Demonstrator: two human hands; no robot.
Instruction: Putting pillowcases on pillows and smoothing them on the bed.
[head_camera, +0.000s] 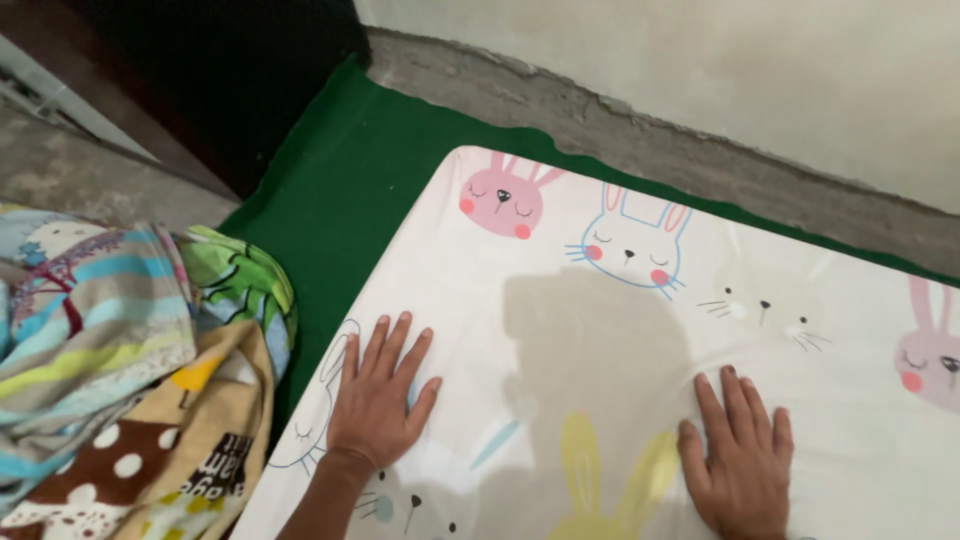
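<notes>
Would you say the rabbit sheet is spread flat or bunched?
Spread flat: the sheet lies smooth, both hands, left and right, pressed palm-down on it.

White bedsheet (620, 330) under my palms, pastel rabbit-face print in pink, blue, grey, yellow, spread flat and smooth over mattress, rounded corner at upper left, on green floor mat.

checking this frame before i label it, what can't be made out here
Head view only:
- Right hand: wrist and arm cut off by the bottom edge.
- Left hand: forearm runs off the bottom edge.
- Bunny sheet: right and near parts cut off; hands and a shadow cover some prints.
- Cloth pile: cut off at the left and bottom edges; folds hide what lies under it.
- Dark gap top left: too dark to read.
</notes>
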